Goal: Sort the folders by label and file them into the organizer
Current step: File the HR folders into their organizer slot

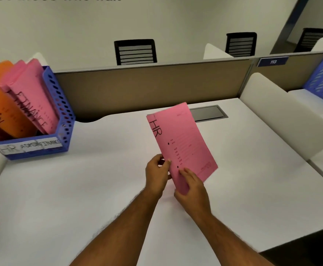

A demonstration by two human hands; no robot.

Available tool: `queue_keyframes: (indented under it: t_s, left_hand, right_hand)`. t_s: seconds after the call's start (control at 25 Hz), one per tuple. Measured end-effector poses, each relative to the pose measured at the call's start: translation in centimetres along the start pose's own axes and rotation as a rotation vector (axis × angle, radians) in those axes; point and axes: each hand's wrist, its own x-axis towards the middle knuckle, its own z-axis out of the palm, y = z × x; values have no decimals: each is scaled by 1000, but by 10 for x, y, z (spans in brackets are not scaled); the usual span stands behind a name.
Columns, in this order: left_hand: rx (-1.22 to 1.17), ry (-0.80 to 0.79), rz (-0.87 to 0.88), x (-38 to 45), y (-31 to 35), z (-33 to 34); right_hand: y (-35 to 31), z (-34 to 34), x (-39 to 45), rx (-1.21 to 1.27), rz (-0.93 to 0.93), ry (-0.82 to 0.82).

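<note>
Folder (181,143) marked HR was pinched at its near edge by left hand (157,174) and right hand (192,186), well right of the organizer (59,112); its HR slot sat farthest, so misfiling beside FINANCE seemed likely.

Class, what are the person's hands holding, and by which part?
Both hands, left hand and right hand, hold the pink HR folder by its lower end.

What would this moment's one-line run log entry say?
stage: filing | held: pink HR folder | left hand: gripping edge | right hand: gripping bottom | blue organizer: far left
</note>
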Motion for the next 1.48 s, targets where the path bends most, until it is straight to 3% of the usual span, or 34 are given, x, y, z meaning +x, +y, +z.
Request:
queue_keyframes:
  t_s: [0.36,0.72,0.84,1.08,1.48]
  left_hand:
    - [213,377,435,-36,44,-193]
    - [341,779,721,-67,96,-414]
    - [391,871,734,-73,111,-466]
    - [437,900,784,-53,139,-546]
    - [386,900,709,38,168,-583]
  right_hand:
    - [-164,109,-11,219,-285,-114]
    - [-358,229,-50,336,-578,-332]
    - [-409,258,-56,357,-651,-365]
    - [-485,300,-43,298,-707,-350]
    - [-537,337,31,152,-594,-260]
